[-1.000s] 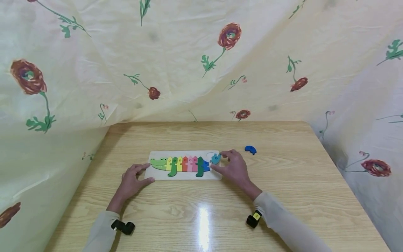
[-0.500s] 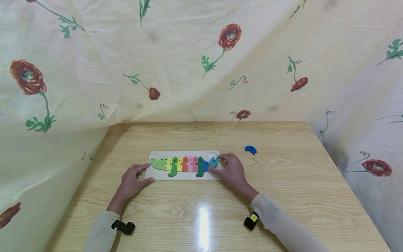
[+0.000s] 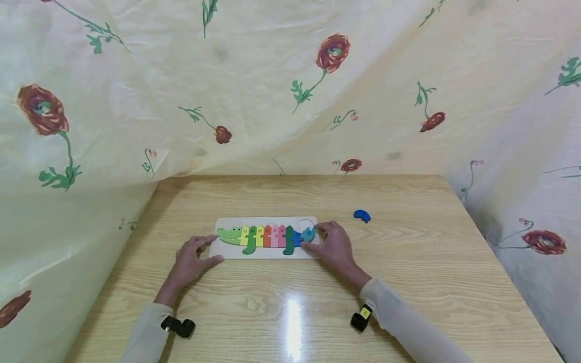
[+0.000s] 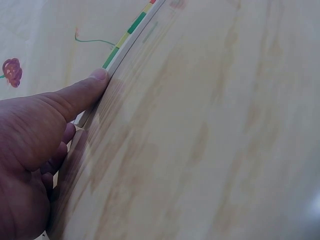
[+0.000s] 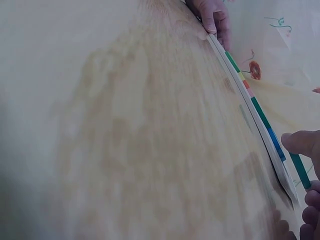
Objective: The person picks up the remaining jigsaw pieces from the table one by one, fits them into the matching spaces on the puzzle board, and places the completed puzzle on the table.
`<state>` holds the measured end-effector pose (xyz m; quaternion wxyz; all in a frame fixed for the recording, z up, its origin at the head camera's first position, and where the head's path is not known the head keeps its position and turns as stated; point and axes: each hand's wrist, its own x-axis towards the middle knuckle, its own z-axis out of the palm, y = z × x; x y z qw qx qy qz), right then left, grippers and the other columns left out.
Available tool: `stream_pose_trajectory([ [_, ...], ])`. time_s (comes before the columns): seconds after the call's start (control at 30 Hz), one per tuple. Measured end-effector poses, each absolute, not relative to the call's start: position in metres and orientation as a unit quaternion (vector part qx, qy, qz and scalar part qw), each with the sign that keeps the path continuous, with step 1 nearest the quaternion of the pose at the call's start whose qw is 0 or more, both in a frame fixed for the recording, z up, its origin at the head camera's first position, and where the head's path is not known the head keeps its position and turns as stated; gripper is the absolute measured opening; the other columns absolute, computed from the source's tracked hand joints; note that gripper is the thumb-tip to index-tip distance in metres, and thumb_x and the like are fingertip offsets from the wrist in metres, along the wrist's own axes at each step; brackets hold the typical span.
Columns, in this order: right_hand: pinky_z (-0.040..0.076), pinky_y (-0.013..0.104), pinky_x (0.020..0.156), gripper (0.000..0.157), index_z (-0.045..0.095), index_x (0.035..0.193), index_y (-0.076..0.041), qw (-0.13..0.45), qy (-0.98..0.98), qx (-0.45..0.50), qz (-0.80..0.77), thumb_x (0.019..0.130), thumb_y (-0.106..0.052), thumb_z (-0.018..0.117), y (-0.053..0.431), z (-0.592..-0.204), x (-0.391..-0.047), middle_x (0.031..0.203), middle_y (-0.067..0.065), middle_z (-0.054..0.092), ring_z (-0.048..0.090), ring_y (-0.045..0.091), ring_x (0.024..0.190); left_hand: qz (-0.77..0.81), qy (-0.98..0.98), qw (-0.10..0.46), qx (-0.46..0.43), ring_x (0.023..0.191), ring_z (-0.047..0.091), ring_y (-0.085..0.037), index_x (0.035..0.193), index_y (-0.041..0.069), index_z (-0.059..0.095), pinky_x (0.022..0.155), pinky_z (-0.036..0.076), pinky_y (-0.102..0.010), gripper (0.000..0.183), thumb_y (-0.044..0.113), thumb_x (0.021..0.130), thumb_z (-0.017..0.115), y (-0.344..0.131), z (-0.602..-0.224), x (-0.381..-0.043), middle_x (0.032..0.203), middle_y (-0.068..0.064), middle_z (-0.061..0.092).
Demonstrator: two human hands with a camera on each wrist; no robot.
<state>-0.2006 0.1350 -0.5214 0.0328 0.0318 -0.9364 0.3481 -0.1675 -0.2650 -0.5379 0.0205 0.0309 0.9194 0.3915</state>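
Note:
A white puzzle board (image 3: 263, 254) lies on the table with a colourful crocodile (image 3: 267, 236) made of several pieces on it. At the board's left end, my left hand (image 3: 188, 262) grips it, thumb along the front edge, as the left wrist view shows too. My right hand (image 3: 336, 247) pinches a teal puzzle piece (image 3: 308, 234) between thumb and fingers over the tail end. In the right wrist view this teal piece (image 5: 300, 170) stands tilted, close beside the blue piece (image 5: 276, 144) in the row. A curved outline shows on the bare board above it.
A loose dark blue curved puzzle piece (image 3: 362, 216) lies on the wooden table (image 3: 408, 242), right of the board and behind my right hand. Flowered cloth (image 3: 272, 101) hangs along the back and sides. Black wrist cameras (image 3: 361, 318) sit on both sleeves.
My right hand has moved slightly left with the teal piece, which has turned and now sits against the blue end of the crocodile. My left hand has stayed in place.

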Motion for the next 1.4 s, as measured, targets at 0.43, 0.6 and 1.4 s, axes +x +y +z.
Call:
stream_pose_trajectory([
  [0.43,0.051,0.044,0.092,0.065,0.071,0.122,-0.005,0.022,-0.939,0.029,0.342,0.075,-0.045,0.091,0.1342,-0.5216,-0.2005,0.115,0.012,0.066,0.058,0.027,0.101,0.389,0.921,0.020,0.029,0.127,0.050,-0.040,0.146,0.012,0.058,0.094,0.024,-0.051,0.074,0.041,0.084,0.084,-0.2652,-0.5392,-0.1687,0.136,-0.019,0.056],
  [0.6,0.051,0.043,0.093,0.065,0.071,0.122,-0.005,0.017,-0.939,0.026,0.344,0.075,-0.045,0.091,0.1335,-0.5215,-0.2010,0.115,0.012,0.066,0.057,0.027,0.101,0.389,0.920,0.018,0.032,0.126,0.051,-0.040,0.145,0.012,0.058,0.095,0.024,-0.051,0.073,0.040,0.084,0.085,-0.2649,-0.5389,-0.1687,0.135,-0.019,0.056],
  [1.4,0.051,0.043,0.092,0.064,0.073,0.121,-0.006,0.012,-0.942,0.026,0.334,0.073,-0.043,0.093,0.1338,-0.5245,-0.2030,0.113,0.010,0.066,0.057,0.026,0.100,0.390,0.920,0.025,0.024,0.125,0.051,-0.039,0.146,0.012,0.057,0.095,0.024,-0.051,0.074,0.041,0.084,0.084,-0.2640,-0.5364,-0.1670,0.136,-0.018,0.056],
])
